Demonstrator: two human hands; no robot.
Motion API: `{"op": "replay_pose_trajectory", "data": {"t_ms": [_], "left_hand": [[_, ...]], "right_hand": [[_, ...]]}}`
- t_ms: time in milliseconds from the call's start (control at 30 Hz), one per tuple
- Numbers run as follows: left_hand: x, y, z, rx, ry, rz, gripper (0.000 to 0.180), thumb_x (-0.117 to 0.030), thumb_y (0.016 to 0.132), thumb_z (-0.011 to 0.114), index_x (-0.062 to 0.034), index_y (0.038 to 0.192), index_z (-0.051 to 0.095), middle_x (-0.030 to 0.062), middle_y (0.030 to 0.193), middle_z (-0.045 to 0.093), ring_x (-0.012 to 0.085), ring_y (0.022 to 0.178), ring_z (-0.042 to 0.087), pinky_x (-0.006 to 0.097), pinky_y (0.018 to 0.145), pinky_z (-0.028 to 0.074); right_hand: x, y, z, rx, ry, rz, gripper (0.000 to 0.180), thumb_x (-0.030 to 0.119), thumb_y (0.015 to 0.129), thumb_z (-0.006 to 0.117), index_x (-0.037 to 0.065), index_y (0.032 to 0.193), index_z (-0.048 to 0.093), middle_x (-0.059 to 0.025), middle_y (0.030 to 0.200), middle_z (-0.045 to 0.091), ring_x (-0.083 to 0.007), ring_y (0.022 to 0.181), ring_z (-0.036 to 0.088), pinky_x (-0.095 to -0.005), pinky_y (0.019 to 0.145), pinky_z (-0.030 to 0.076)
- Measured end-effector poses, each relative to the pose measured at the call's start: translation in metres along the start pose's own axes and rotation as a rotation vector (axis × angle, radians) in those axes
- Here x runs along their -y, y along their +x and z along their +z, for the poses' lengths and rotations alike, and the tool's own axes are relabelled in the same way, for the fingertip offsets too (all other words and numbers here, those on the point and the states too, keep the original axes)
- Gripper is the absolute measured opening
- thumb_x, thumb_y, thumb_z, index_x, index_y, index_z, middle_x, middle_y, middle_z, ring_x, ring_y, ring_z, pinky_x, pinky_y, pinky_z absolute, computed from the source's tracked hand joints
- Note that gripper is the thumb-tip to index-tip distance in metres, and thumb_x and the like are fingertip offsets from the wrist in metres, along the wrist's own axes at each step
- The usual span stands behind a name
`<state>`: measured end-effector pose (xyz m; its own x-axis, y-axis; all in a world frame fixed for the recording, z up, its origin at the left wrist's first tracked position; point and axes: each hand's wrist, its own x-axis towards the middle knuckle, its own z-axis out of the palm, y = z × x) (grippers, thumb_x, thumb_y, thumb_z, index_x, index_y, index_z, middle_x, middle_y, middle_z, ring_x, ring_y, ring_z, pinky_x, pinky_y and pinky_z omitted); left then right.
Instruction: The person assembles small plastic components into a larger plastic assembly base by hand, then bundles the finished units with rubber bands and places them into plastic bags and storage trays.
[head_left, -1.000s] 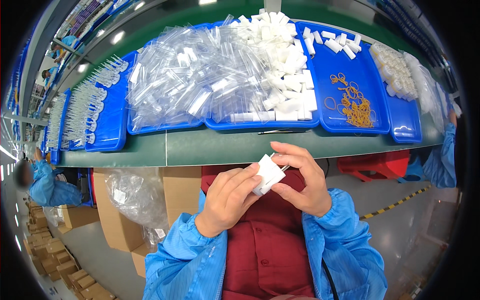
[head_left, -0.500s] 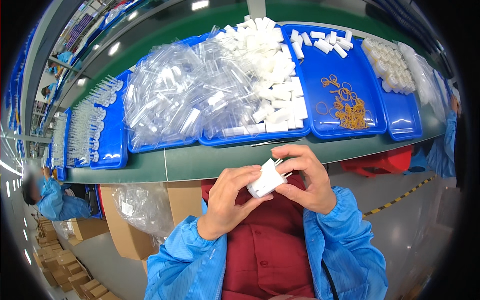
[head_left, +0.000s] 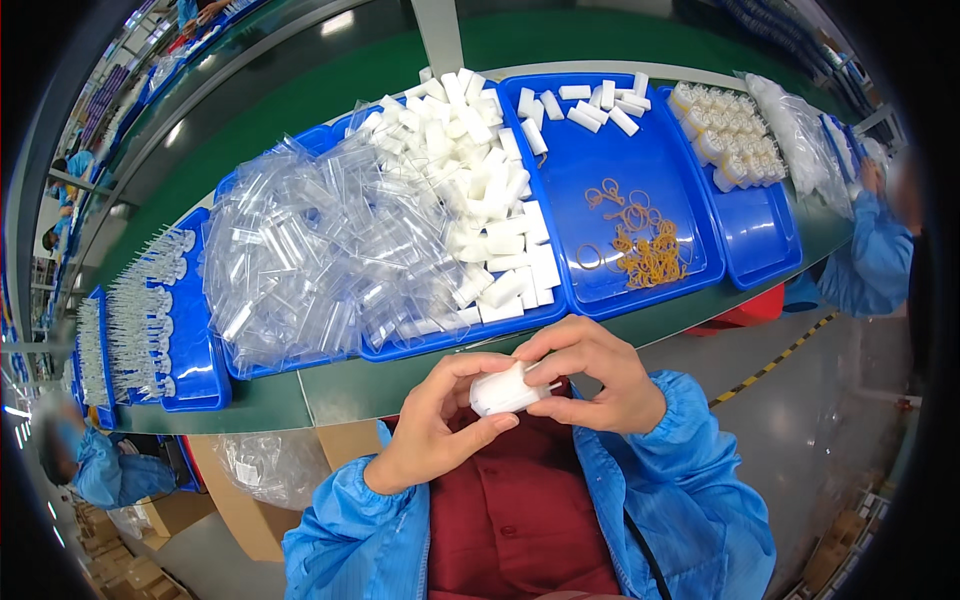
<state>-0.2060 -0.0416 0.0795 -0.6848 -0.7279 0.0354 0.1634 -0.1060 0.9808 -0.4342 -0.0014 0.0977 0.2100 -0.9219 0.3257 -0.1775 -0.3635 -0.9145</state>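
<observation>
Between my hands, in front of my chest and just off the near edge of the bench, is a small white block with thin prongs (head_left: 503, 392). My left hand (head_left: 432, 420) pinches its left end, thumb below and fingers above. Closed around the pronged right end is my right hand (head_left: 605, 378), its fingertips partly hiding the prongs. Beyond my hands stands a blue tray (head_left: 625, 175) with yellow-brown rubber bands (head_left: 650, 250) and several white rectangular pieces (head_left: 590, 110). Left of it, more white pieces (head_left: 500, 240) lie heaped beside clear plastic sleeves (head_left: 310, 240).
At the far left, blue trays (head_left: 200, 375) hold rows of clear pronged parts (head_left: 140, 320). To the right, white pronged pieces (head_left: 725, 135) stand grouped beside clear plastic bags (head_left: 795, 140). Cardboard boxes (head_left: 240, 510) are under the bench; co-workers in blue (head_left: 865, 260) sit on both sides.
My view has shifted, so the trays appear lower and further left. The white block is turned and more level now, with both hands still on it.
</observation>
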Motion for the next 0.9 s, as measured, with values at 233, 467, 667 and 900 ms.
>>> {"op": "replay_pose_trajectory", "data": {"t_ms": [233, 467, 667, 900], "left_hand": [[0.006, -0.019, -0.014, -0.079, 0.170, -0.155, 0.049, -0.002, 0.088, 0.073, -0.0005, 0.133, 0.054, 0.0132, 0.129, 0.061, 0.0191, 0.112, 0.063, 0.033, 0.097, 0.051], [0.016, -0.026, -0.020, -0.276, 0.083, -0.157, 0.047, -0.005, 0.088, 0.074, -0.0003, 0.130, 0.055, 0.0143, 0.130, 0.060, 0.0198, 0.114, 0.063, 0.035, 0.097, 0.051], [0.037, -0.018, -0.033, -0.179, 0.204, -0.049, 0.046, -0.004, 0.087, 0.074, -0.0015, 0.129, 0.055, 0.0120, 0.127, 0.062, 0.0208, 0.112, 0.064, 0.035, 0.095, 0.052], [0.035, -0.016, -0.037, -0.153, 0.187, -0.017, 0.046, -0.004, 0.086, 0.075, -0.0015, 0.128, 0.058, 0.0116, 0.126, 0.064, 0.0217, 0.112, 0.064, 0.033, 0.093, 0.053]], "right_hand": [[-0.023, 0.042, -0.031, -0.204, -0.536, 0.040, 0.025, 0.007, 0.077, 0.079, 0.005, 0.100, 0.070, -0.0089, 0.099, 0.070, -0.0268, 0.085, 0.064, -0.0354, 0.072, 0.050], [-0.031, 0.074, 0.008, -0.005, -0.803, -0.018, 0.035, 0.020, 0.076, 0.079, 0.011, 0.105, 0.063, -0.0031, 0.090, 0.064, -0.0222, 0.088, 0.059, -0.0366, 0.076, 0.038], [-0.044, 0.073, 0.018, -0.038, -0.869, -0.026, 0.031, 0.014, 0.077, 0.076, 0.012, 0.107, 0.067, -0.0032, 0.089, 0.065, -0.0224, 0.089, 0.060, -0.0372, 0.079, 0.039], [-0.041, 0.066, 0.014, -0.126, -0.882, 0.024, 0.029, 0.009, 0.080, 0.073, 0.012, 0.108, 0.069, -0.0051, 0.095, 0.069, -0.0227, 0.093, 0.062, -0.0368, 0.082, 0.041]]}}
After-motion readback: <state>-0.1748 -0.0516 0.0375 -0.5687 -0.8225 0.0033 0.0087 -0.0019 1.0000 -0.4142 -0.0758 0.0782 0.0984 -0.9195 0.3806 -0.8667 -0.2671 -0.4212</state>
